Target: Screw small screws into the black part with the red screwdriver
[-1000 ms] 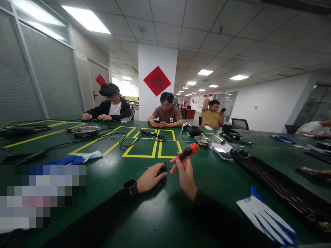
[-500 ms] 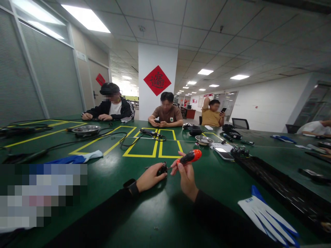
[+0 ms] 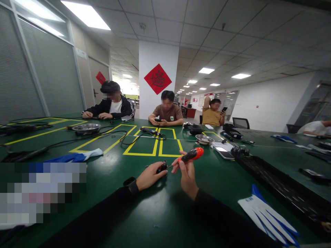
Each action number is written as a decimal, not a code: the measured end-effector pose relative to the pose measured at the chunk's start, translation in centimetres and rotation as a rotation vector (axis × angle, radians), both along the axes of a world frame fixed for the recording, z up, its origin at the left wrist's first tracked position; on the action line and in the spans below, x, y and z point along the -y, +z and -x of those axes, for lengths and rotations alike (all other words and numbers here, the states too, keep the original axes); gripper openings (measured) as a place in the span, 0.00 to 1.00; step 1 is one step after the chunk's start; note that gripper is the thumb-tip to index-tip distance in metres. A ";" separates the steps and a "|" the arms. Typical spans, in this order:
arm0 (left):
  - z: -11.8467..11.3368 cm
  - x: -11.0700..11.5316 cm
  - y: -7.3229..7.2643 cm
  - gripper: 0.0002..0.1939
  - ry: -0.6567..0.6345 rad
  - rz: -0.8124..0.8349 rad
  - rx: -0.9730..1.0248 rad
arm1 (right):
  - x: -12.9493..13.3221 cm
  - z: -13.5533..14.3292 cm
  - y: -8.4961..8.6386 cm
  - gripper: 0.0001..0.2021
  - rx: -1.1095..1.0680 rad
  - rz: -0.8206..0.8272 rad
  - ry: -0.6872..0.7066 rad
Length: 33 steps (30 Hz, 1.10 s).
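Screwdriver (image 3: 191,155) has tipped flatter over green table (image 3: 217,177), white pillar (image 3: 158,52) beyond.

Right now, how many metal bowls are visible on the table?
2 clearly: the left bowl beyond a glove, the right bowl beyond the screwdriver. Others may hide far right.

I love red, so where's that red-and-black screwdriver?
The screwdriver is right of centre in the head view, in the right hand, pointing towards the left hand.

Red-black screwdriver (image 3: 192,155) in right hand (image 3: 188,175)
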<state>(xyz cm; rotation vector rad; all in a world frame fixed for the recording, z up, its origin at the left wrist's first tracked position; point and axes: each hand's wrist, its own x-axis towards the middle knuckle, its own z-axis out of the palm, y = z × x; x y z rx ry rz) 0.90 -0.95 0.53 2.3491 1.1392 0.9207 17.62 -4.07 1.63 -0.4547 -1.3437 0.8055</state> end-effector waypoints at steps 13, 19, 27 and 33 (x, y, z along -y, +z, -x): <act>-0.1 0.1 0.1 0.16 0.005 -0.001 0.013 | 0.2 0.0 0.2 0.13 -0.006 0.013 -0.010; 0.1 -0.1 -0.2 0.17 0.006 -0.042 -0.002 | -0.1 -0.2 -0.1 0.13 -0.014 0.010 -0.007; 0.2 -0.6 -0.7 0.20 0.025 -0.074 -0.040 | -0.3 -0.2 -0.2 0.11 -0.030 0.006 -0.015; 0.4 -0.7 -0.9 0.19 0.054 -0.048 -0.038 | -0.2 -0.1 -0.2 0.12 -0.037 0.027 -0.032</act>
